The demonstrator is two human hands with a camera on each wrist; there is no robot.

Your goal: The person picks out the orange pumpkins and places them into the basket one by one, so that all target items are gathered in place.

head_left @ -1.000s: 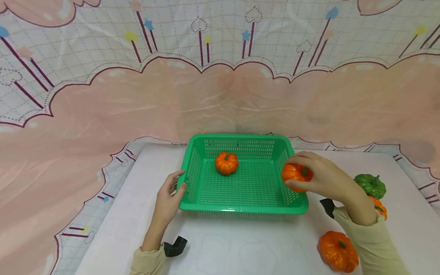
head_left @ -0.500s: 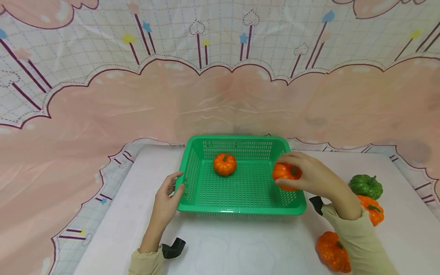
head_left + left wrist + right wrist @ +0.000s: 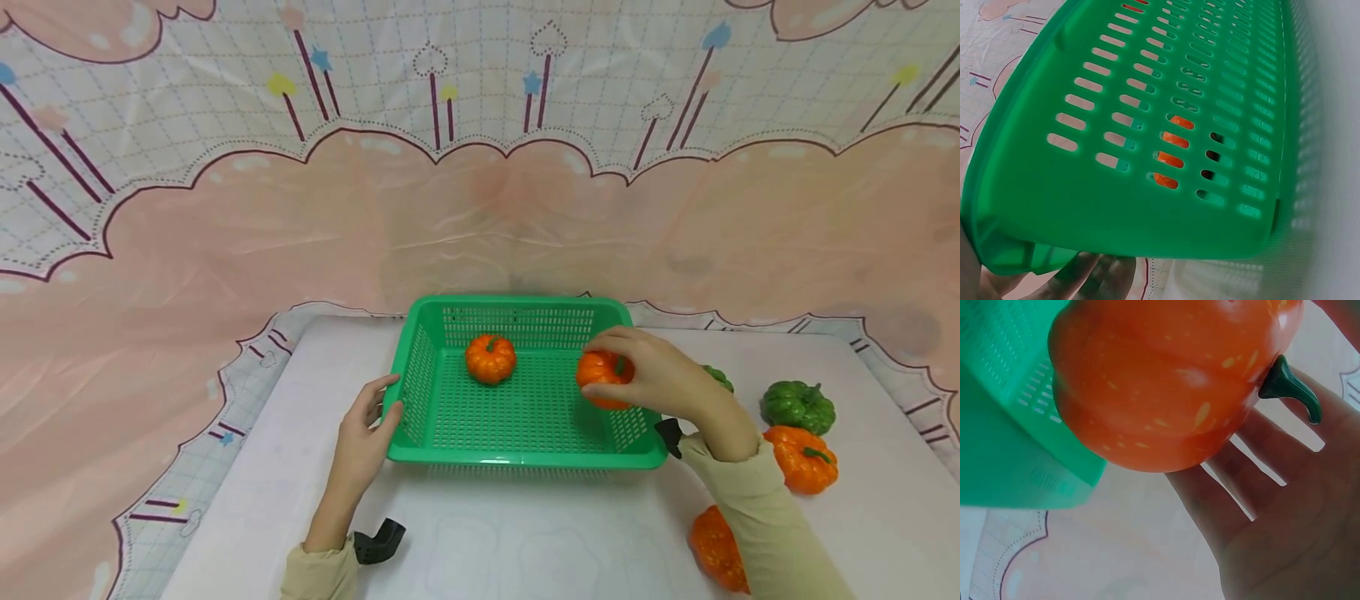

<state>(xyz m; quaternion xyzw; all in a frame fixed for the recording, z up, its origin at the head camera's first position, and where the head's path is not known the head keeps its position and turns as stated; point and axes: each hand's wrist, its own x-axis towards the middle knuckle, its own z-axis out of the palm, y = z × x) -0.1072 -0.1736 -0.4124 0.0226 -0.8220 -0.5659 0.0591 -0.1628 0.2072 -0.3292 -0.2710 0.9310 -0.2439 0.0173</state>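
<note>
Right hand [image 3: 660, 379] clamped on orange pumpkin [image 3: 602, 377], over basket [image 3: 525, 454] near right wall — open mesh floor toward second pumpkin [image 3: 491, 357]. Left hand [image 3: 365, 433] grips basket's left rim.

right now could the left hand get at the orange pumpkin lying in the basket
Probably yes: the left hand holds the green basket at its left wall, the basket is open-topped, and nothing covers the pumpkin inside.
</note>
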